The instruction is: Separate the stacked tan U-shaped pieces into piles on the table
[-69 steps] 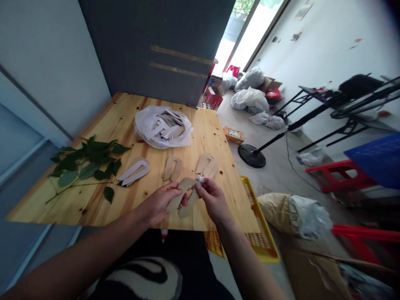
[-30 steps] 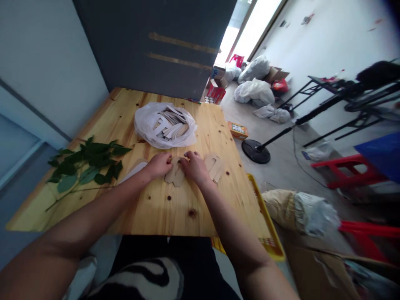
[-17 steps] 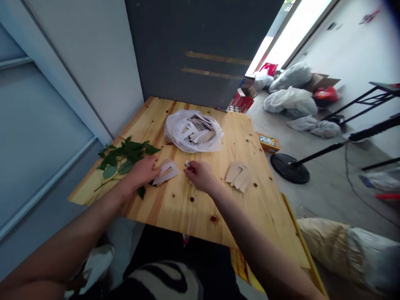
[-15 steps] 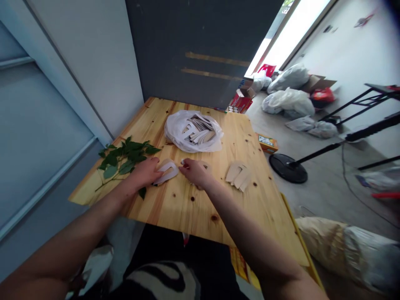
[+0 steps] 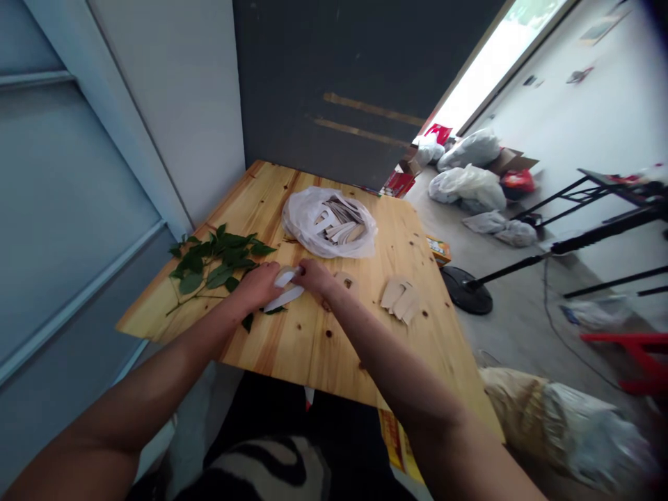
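Both my hands meet over a white U-shaped card cutout (image 5: 284,297) that lies on the wooden table (image 5: 292,348). My left hand (image 5: 259,285) rests on its left side with fingers curled over it. My right hand (image 5: 313,275) pinches the cutout's upper end; its fingers are closed. Just right of my right hand a tan cutout (image 5: 345,281) lies flat. Further right sits a small stack of tan cutouts (image 5: 399,299).
A white plastic bag (image 5: 330,223) full of cutouts stands at the table's back. A leafy green branch (image 5: 213,256) lies at the left. On the floor to the right are stuffed bags (image 5: 470,182), a round stand base (image 5: 466,296) and a yellow basket (image 5: 397,445).
My hands left the tan pile in the middle and moved left to the white cutout. My right hand has closed in beside the left on it. The view swung left.
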### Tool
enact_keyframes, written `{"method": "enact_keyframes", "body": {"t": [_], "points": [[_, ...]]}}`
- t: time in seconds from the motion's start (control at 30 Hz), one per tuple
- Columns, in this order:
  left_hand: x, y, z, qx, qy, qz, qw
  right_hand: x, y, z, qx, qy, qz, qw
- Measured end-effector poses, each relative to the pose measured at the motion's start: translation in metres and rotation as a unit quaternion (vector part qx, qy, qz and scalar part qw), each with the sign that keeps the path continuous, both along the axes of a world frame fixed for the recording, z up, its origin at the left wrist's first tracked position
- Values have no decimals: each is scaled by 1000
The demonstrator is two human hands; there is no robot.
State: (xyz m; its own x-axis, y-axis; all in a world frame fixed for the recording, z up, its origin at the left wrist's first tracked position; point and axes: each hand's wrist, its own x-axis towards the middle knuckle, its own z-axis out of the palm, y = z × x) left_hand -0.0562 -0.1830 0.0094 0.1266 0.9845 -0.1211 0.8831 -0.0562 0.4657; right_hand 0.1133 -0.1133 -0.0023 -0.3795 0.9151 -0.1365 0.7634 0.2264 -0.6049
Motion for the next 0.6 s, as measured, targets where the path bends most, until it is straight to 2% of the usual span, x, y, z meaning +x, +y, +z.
{"method": "enact_keyframes", "body": {"t": [0.1,0.17,0.23,0.33,0.43,0.5,0.6], "points": [[1,-9,5,20,-11,4,1000,9,-5,9,-32,25,2,999],[4,-23,12,80,-43,11,996,18,-12,16,-56,65,-6,996],[12,-40,20,163,-91,-2,982,27,-23,26,-92,152,-31,984],[29,-62,29,216,-149,-49,964,33,-47,45,-146,316,-68,935],[50,-71,32,189,-260,-23,947,35,-78,71,-178,429,-52,884],[63,-73,35,125,-408,31,904,41,-100,87,-172,470,-33,865],[77,-77,40,-29,-615,81,784,68,-123,100,-82,494,-61,863]]}}
